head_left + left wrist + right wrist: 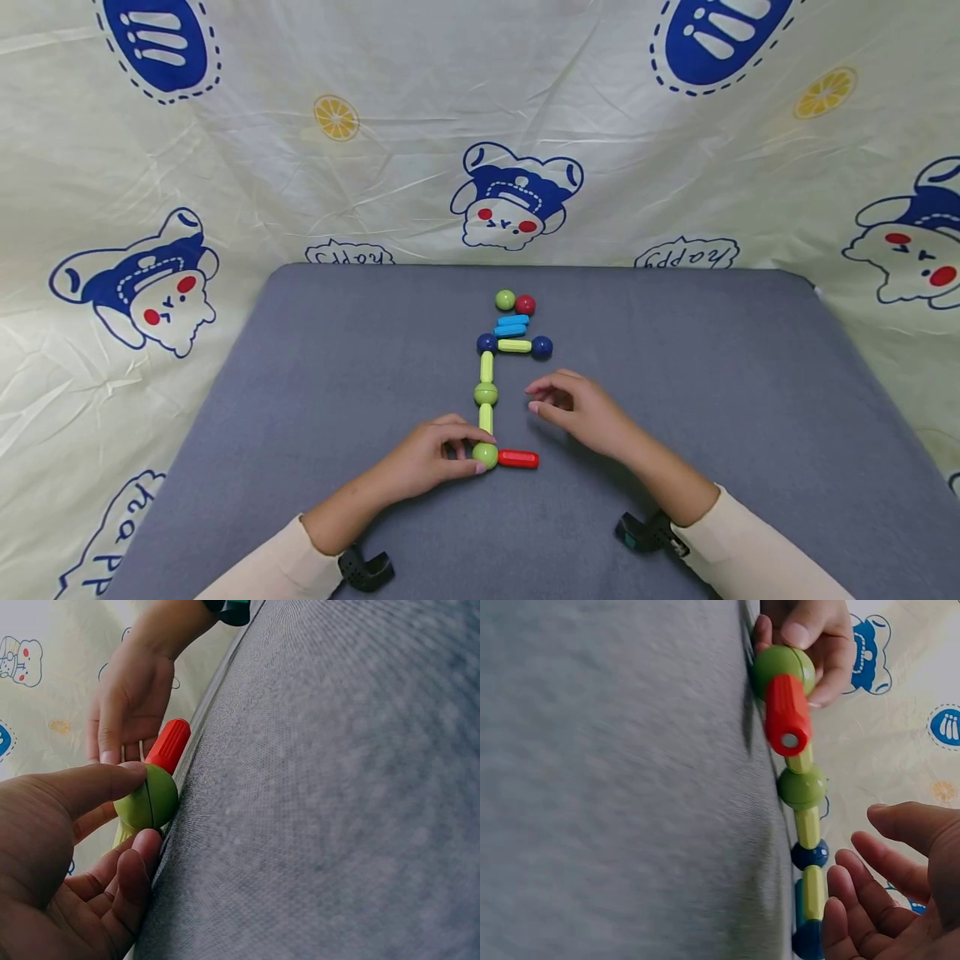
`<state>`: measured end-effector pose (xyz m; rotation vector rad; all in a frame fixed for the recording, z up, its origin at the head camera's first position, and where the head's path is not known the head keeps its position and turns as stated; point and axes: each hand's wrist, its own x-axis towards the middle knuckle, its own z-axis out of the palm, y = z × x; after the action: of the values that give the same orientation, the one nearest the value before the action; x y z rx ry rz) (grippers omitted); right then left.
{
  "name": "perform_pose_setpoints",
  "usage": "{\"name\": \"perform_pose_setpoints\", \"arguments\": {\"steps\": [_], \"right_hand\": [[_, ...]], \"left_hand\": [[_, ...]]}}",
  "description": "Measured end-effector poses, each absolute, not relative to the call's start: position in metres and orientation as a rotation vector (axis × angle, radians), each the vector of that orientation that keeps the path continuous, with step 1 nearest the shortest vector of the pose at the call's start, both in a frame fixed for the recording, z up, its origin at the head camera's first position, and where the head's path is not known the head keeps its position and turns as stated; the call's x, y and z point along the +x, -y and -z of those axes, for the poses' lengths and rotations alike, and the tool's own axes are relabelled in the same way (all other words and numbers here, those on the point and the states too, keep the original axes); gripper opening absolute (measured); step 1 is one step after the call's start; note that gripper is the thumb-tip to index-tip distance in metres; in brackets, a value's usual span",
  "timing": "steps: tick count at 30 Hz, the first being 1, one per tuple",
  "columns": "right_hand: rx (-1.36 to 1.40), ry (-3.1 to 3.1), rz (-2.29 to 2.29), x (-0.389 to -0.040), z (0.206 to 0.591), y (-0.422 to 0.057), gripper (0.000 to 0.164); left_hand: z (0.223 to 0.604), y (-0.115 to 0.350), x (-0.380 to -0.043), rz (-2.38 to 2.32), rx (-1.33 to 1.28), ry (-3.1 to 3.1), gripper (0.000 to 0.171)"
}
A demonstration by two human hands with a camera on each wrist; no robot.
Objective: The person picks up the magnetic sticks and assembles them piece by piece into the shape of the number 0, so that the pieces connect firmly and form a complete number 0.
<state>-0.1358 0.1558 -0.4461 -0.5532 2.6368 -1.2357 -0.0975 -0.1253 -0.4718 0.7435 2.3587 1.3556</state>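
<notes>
My left hand (pixel 435 457) pinches a light green ball (pixel 486 456) between thumb and fingers, at the near end of a chain lying on the cloth. A red rod (pixel 518 459) sticks out of that ball to the right; its tip shows a metal disc in the right wrist view. From the ball a yellow-green rod (pixel 486 418) runs away to a second green ball (pixel 486 393), then another yellow-green rod (pixel 487 367) and a dark blue ball (pixel 487 343). My right hand (pixel 583 411) hovers right of the chain, fingers loosely bent, holding nothing.
From the dark blue corner ball a yellow-green rod (pixel 514 346) leads right to another dark blue ball (pixel 542 347). Behind lie two blue rods (pixel 512 326), a loose green ball (pixel 506 300) and a red ball (pixel 525 305). A printed sheet (pixel 405 192) hangs behind the grey table (pixel 360 350).
</notes>
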Motion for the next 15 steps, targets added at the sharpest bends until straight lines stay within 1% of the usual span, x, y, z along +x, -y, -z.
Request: {"name": "perform_pose_setpoints", "arguments": {"steps": [5,9,15], "right_hand": [[-0.566,-2.686,1.273,-0.144,0.438,-0.155,0.030],[-0.551,-2.727,1.298,-0.154,0.431,-0.154,0.030],[-0.507,-2.791,1.327,-0.176,0.433,-0.154,0.030]], "left_hand": [[0.471,0.125,-0.098,-1.341,0.727,-2.360,0.032],[0.471,0.125,-0.098,-1.328,0.711,-2.359,0.032],[0.470,0.124,-0.097,-1.328,0.700,-2.358,0.032]]}}
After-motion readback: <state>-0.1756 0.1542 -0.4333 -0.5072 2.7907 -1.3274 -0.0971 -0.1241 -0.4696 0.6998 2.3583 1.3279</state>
